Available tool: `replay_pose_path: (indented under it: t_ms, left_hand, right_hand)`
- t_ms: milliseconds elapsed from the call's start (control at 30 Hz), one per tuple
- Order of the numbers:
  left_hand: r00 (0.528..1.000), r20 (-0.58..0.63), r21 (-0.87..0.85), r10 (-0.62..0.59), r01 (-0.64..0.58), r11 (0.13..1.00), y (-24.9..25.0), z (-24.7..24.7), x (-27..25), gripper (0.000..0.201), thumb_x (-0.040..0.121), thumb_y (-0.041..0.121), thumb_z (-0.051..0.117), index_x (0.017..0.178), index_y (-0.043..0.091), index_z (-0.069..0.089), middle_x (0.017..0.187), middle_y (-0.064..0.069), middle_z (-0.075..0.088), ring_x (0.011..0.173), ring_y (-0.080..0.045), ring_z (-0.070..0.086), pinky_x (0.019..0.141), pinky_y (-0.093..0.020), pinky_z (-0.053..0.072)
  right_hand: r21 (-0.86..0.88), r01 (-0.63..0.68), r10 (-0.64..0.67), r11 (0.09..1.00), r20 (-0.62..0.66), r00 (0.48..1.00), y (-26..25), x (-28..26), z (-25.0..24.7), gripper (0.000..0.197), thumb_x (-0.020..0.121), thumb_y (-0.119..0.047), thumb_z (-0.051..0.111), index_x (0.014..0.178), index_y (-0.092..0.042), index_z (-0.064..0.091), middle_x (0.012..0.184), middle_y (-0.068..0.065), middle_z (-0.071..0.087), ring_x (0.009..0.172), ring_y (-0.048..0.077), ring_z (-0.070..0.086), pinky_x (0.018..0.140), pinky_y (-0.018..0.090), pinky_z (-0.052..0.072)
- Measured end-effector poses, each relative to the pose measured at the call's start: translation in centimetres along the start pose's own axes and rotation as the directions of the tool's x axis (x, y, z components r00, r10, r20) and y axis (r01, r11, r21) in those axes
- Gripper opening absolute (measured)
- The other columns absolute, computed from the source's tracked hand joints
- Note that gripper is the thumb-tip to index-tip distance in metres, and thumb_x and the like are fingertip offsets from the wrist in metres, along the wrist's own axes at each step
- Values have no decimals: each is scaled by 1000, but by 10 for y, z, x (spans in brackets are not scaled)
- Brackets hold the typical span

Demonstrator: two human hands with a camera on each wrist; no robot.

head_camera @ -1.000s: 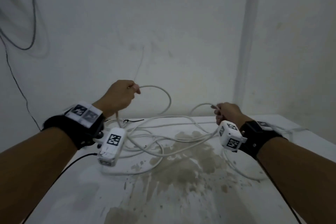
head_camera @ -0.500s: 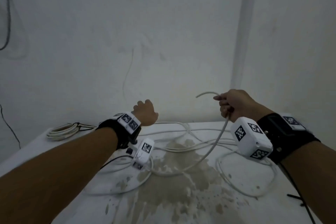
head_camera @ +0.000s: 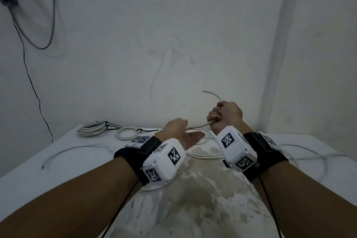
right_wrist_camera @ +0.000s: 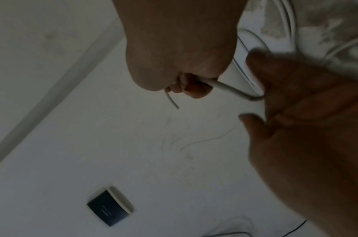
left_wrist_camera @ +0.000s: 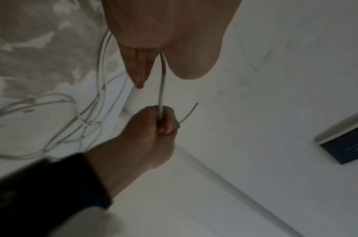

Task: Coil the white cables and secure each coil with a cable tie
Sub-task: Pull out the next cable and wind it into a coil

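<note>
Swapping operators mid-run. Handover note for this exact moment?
Right hand: fist gripping a white cable near its free end, raised above the table.
Left hand: the same cable runs between its thumb and fingers; grip unclear.
Done: two tied coils at the table's far left.
Left: coil and tie the held cable, a loose short cable at left, and loose cable at right.

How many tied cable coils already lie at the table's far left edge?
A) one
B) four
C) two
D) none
C: two white coils, each with a black cable tie, lie side by side near the far left of the table, while the right hand grips another cable.
</note>
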State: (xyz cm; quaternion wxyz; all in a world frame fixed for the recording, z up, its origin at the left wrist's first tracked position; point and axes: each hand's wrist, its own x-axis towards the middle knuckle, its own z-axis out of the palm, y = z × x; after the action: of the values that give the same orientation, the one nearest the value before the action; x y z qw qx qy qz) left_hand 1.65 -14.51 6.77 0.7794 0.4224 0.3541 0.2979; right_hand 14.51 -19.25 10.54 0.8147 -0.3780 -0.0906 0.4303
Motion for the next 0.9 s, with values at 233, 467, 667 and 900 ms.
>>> replay_pose_path:
  t_ms: [233,467,667,900]
  left_hand:
    - [957,-263,-116,123,-158,981,32,-17,-12,25,102,-3,32,81,1,45,79,-16,47,65,-25,53,68,-43,55]
    - [906,-355,63,229,-221,973,40,-40,-16,22,95,-12,30,87,0,47,82,-15,44,63,-22,51,57,-40,53]
    - [894,-368,89,256,-240,967,61,-62,-29,29,97,-14,28,78,2,44,79,-15,42,63,-21,48,72,-41,54]
    - [850,24,824,527,-315,470,73,-61,-35,30,106,14,38,111,11,68,86,3,50,66,-15,51,57,-24,45]
  right_hand:
    - [-422,54,-17,905,92,996,2,-18,-36,27,105,-25,44,86,-7,53,51,-2,23,37,12,16,45,24,31]
    - [-476,155,-44,866,235,971,9,-22,-35,26,102,-23,47,80,-11,52,51,-2,23,39,12,17,42,26,33]
    - [-605,208,-100,769,207,973,4,-14,-32,31,103,-29,49,76,-12,51,48,-3,23,36,11,18,38,22,28]
    - [-492,287,-47,822,445,894,15,-28,-6,29,106,-18,38,88,-7,57,53,-3,26,41,9,19,38,20,22]
